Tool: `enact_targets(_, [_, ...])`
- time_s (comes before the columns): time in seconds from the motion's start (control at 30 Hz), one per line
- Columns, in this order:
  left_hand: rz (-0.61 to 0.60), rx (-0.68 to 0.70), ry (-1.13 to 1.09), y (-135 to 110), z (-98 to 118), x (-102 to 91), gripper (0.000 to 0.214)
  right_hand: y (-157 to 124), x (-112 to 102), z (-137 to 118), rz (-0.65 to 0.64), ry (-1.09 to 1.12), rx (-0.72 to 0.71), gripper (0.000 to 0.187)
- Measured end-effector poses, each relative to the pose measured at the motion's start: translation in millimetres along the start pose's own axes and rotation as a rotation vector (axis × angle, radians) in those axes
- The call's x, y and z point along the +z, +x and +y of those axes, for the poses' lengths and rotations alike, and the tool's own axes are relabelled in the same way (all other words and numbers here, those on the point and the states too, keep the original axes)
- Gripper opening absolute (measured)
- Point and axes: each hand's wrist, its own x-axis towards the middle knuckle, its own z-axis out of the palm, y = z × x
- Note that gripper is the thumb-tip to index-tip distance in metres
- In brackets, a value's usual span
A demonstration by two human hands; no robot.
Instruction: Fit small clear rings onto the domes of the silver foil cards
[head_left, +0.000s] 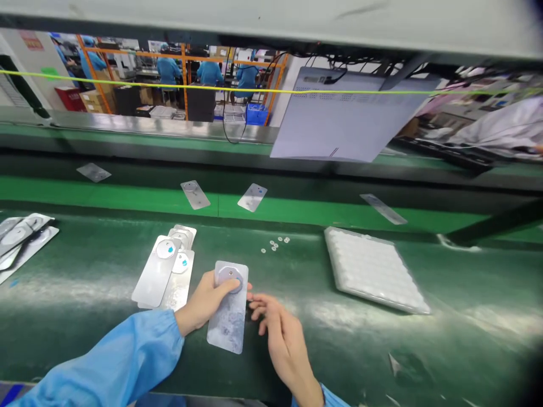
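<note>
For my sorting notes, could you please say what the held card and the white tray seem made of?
Card: probably glossy clear plastic over a silvery backing; it glints under the light. White tray: likely moulded matte plastic, judging by its dimpled grid.

From where I stand, the person at the bench wears a long light-blue work-coat sleeve [114,362] on the left arm. It is thin, smooth cloth with a faint sheen, loose and puffed along the forearm and creased in soft folds. The cloth darkens in the folds and is palest along the top, where the light falls. It ends in a gathered elastic cuff [172,330] that draws tight at the wrist, just short of the bare left hand [207,302]. On the other side only a sliver of the same light-blue sleeve [328,398] shows at the bottom edge, behind the bare right hand [278,333].
</note>
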Motion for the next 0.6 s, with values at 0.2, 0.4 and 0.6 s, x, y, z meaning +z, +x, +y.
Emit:
enact_targets(0.2, [0.03, 0.198, 0.245, -4.0, 1.8, 3.1, 0.019, 13.4, 1.7, -10.3, 0.077, -0.305, -0.377, 0.023])
enact_targets(0.4, [-0.017, 0.205, 0.308, -6.8, -2.3, -1.9, 0.023, 23.1, 4.8, 0.9, 0.047, -0.465, -0.497, 0.028])
enact_targets(0.6, [-0.034, 0.183, 0.261, -6.5, -5.8, -4.6, 0.023, 20.7, 6.7, 0.2, 0.075, -0.465, -0.465, 0.02])
